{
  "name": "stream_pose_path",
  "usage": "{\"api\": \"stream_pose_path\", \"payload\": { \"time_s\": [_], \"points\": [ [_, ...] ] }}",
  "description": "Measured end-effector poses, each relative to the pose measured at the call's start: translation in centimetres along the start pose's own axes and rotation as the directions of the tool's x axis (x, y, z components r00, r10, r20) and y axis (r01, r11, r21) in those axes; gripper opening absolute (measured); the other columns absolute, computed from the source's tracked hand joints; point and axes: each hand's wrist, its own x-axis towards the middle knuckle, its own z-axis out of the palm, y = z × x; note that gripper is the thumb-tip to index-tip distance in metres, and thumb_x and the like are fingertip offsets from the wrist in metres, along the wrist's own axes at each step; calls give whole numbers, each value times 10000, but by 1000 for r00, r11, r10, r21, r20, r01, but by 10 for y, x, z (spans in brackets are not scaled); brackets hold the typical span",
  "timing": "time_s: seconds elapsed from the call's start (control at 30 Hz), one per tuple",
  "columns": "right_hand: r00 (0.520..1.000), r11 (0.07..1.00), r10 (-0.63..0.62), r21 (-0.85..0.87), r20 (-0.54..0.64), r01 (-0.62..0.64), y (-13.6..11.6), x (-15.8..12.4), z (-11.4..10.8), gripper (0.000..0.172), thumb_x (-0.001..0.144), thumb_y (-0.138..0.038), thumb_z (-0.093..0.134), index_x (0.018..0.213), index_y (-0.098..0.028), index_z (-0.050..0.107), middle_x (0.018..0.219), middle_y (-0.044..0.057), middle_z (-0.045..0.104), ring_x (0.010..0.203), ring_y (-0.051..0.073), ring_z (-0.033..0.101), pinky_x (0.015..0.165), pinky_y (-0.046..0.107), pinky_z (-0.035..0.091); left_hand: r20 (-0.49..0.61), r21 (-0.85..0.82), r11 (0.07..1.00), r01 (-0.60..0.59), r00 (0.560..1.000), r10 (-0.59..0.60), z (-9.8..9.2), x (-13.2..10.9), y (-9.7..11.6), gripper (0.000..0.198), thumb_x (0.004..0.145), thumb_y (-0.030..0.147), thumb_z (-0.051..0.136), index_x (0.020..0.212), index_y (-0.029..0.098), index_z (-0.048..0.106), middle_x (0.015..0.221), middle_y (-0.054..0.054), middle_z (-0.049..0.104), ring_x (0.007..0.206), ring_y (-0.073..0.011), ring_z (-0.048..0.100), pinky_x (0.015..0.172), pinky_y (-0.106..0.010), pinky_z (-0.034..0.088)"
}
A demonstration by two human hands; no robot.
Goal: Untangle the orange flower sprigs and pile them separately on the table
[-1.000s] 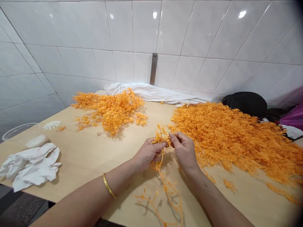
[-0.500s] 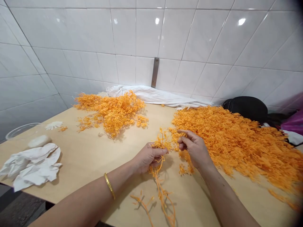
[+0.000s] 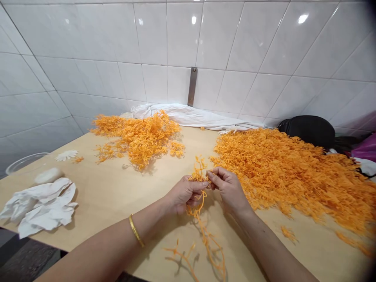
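Observation:
My left hand, with a gold bangle on its wrist, is closed around an orange plastic sprig whose long stems trail down onto the wooden table. My right hand pinches the top of the same sprig, fingertip to fingertip with the left. A large heap of small orange pieces lies just right of my hands. A smaller pile of orange sprigs lies at the back left.
Crumpled white paper, a white lump, a clear bowl and a white flower piece sit at the left edge. White cloth lies along the tiled wall. A black bag rests at the back right.
My right hand swung out to the orange heap, where loose bits dropped beside it, then came back to pinch the sprig held in my left hand.

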Motion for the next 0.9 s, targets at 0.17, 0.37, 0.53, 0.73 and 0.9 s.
{"api": "stream_pose_path", "payload": {
  "time_s": [0.17,0.37,0.53,0.73,0.9],
  "points": [
    [841,983,89,181,-533,10,-1,20,-42,290,619,-383,614,596,-199,391,509,-64,414,417,66,402,412,212,319,13,30,999,32,999,-33,-1,-3,-2,210,562,266,683,619,114,551,404,89,240,368,-10,148,367,-171,57],
    [965,985,131,142,-227,-100,-9,10,-33,290,619,-266,561,900,-207,520,606,-34,528,433,64,423,416,203,310,57,-40,999,30,998,-27,1,3,3,307,544,240,708,792,122,572,476,87,296,387,-6,183,360,-154,85],
    [992,982,109,163,-65,-97,-13,4,-20,206,644,-314,570,790,-171,546,656,-24,485,433,41,347,407,207,247,1,-80,996,-29,1000,29,1,1,3,339,556,223,688,845,167,520,508,80,355,383,-20,273,367,-163,165],
    [995,993,-32,-109,90,42,-18,-11,3,293,717,-477,534,713,-186,499,539,-47,388,464,74,329,431,216,260,-109,243,937,-252,952,285,2,4,-7,191,678,275,582,795,182,462,534,69,361,432,-42,313,412,-178,224],
    [995,960,-26,-275,99,52,-10,-14,16,257,715,-419,553,646,-182,481,571,-28,467,536,100,408,497,223,309,-107,449,807,-384,874,475,5,4,-14,120,686,193,552,736,171,445,611,32,434,542,-68,391,486,-192,289]
  ]
}}
